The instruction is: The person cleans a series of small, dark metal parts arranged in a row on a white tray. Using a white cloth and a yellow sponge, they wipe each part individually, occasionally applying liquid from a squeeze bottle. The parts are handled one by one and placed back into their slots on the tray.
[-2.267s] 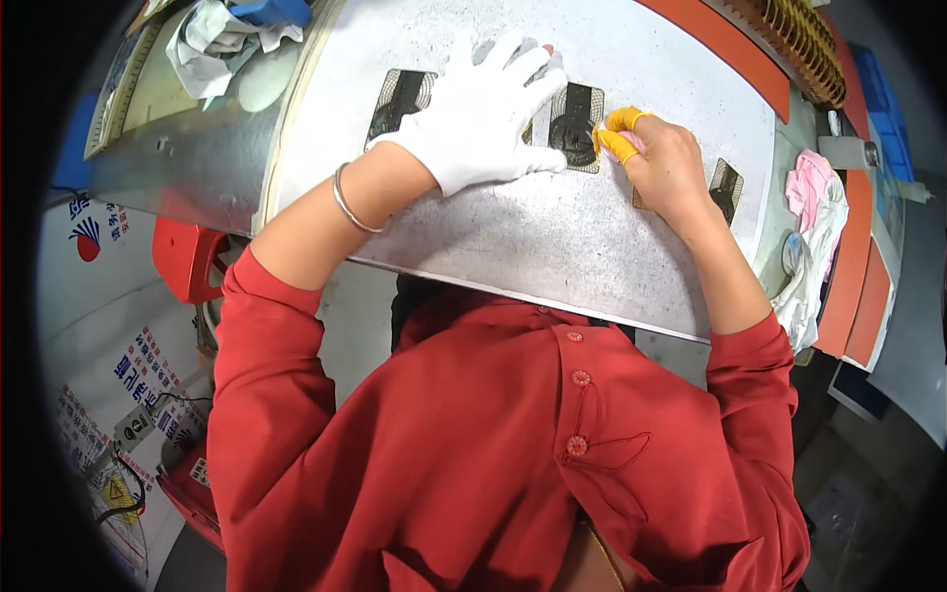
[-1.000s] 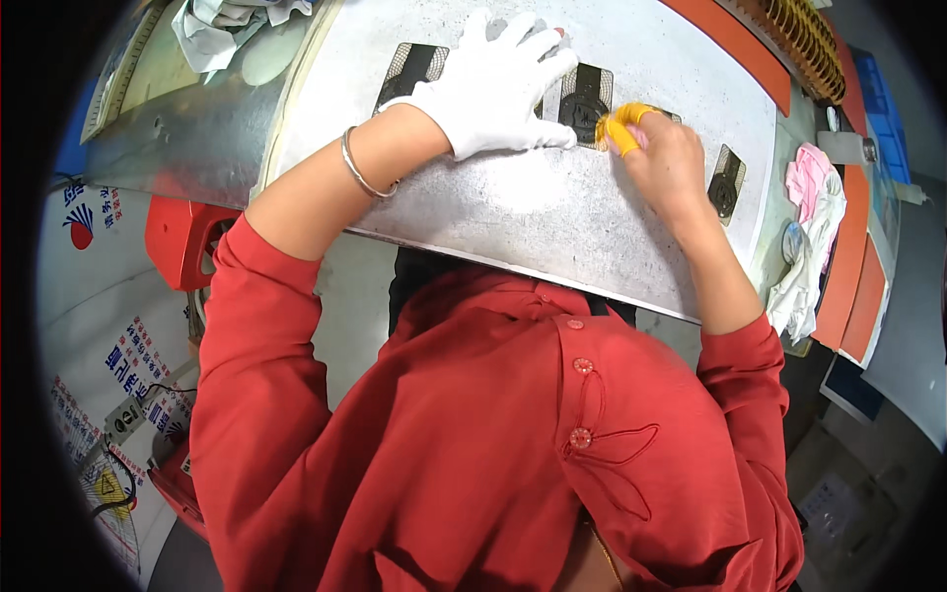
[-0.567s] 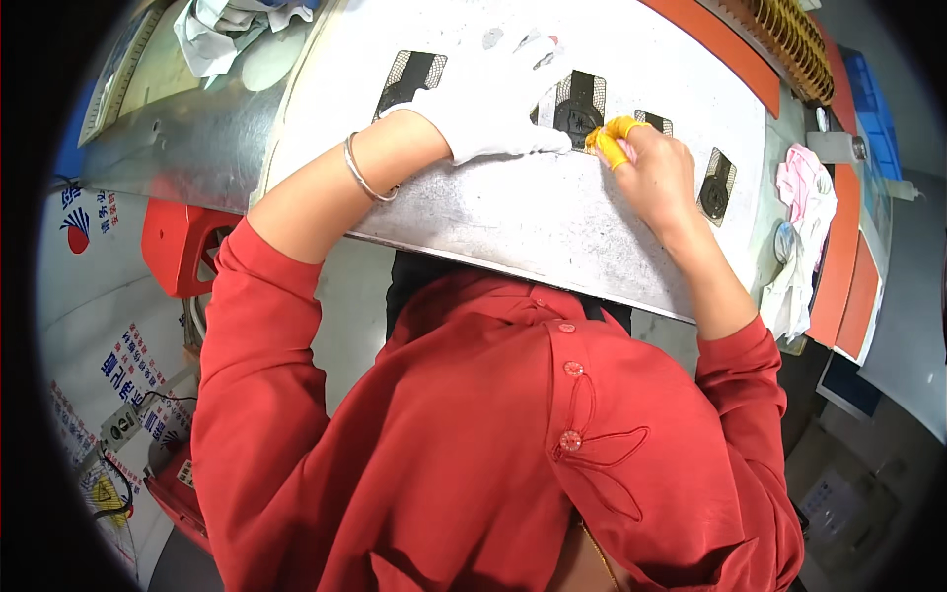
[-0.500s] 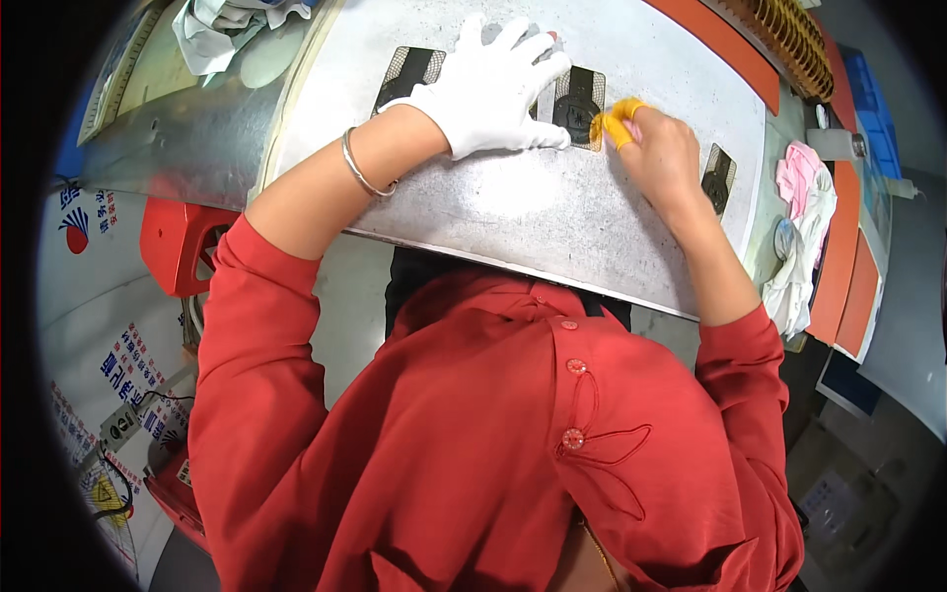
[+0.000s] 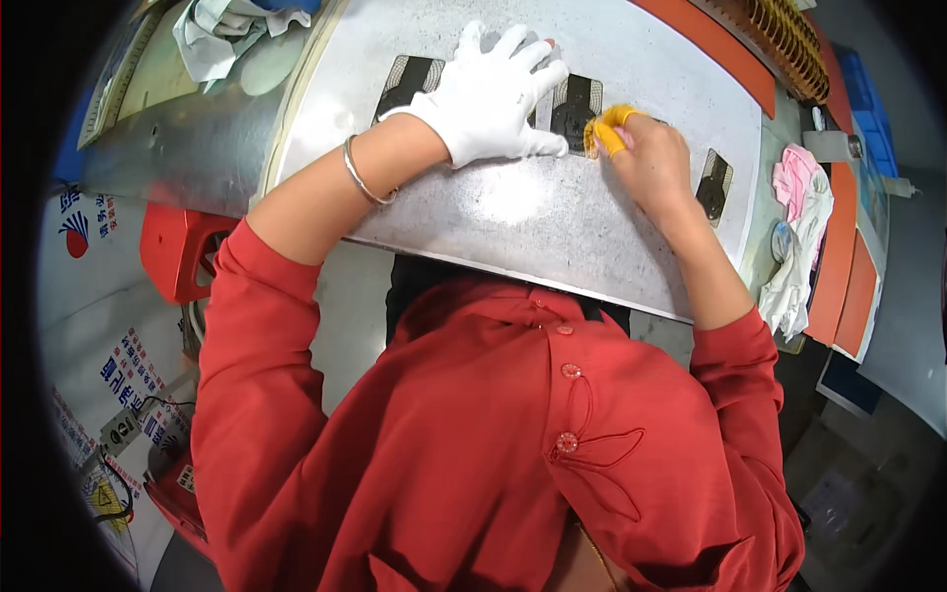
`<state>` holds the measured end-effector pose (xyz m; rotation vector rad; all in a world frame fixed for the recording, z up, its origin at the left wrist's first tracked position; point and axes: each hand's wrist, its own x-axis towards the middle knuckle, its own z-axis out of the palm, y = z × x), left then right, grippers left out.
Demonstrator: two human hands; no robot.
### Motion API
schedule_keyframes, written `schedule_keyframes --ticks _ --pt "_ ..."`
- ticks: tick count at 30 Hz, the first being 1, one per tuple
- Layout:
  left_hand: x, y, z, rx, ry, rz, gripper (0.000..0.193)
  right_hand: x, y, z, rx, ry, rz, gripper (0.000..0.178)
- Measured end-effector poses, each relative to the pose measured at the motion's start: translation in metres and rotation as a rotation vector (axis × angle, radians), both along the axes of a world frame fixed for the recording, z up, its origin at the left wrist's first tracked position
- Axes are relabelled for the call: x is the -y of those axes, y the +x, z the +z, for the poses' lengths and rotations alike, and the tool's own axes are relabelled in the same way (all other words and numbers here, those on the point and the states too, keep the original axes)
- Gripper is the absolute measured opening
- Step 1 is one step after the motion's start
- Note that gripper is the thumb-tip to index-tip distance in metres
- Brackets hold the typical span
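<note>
My left hand (image 5: 490, 107), in a white glove, lies with spread fingers on a pale speckled board (image 5: 552, 237). Its thumb reaches the edge of a black patterned piece with mesh-like corners (image 5: 575, 107). At that piece's lower right side is my bare right hand (image 5: 653, 166), with yellow finger covers (image 5: 614, 130) on the thumb and a finger. Those fingertips are pinched together; whatever they hold is too small to make out. Similar dark pieces lie left of my gloved hand (image 5: 409, 79) and farther right (image 5: 714, 185). My left hand hides part of the board.
Pink and white cloths (image 5: 801, 212) lie right of the board, near a pale bottle (image 5: 832, 146). Orange-red strips (image 5: 715, 49) border its far side. Crumpled pale cloth (image 5: 222, 39) sits at the upper left. A red plastic stool (image 5: 176, 252) stands below left.
My right hand has shifted slightly left and down along the black piece's edge, fingertips still pinched. My left hand stays spread in nearly the same place.
</note>
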<state>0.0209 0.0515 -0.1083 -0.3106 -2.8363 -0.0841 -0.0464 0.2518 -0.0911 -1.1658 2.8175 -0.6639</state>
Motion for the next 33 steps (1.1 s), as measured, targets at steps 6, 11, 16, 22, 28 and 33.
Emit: schedule_keyframes --ticks 6,11,16,22,28,33 --pt "-0.002 0.007 0.002 -0.105 -0.046 0.002 0.06 -0.007 0.016 -0.006 -0.022 -0.046 0.039 0.017" --pt "0.003 0.002 0.0 -0.122 -0.091 0.005 0.053 0.004 0.024 0.0 -0.017 0.047 0.038 0.017" --pt "0.004 -0.001 -0.005 -0.16 -0.139 0.014 0.046 -0.005 0.018 0.0 0.093 -0.074 -0.061 0.015" --pt "0.004 -0.004 0.006 -0.069 -0.09 -0.039 0.043 0.01 0.044 0.01 0.101 0.049 0.1 0.016" --pt "0.013 -0.028 0.013 0.101 0.197 -0.238 0.034 -0.033 0.024 0.03 0.289 -0.096 0.021 0.015" --pt "-0.015 -0.048 0.059 0.529 0.582 -0.212 0.071 -0.051 0.053 0.017 0.369 -0.206 0.238 0.01"
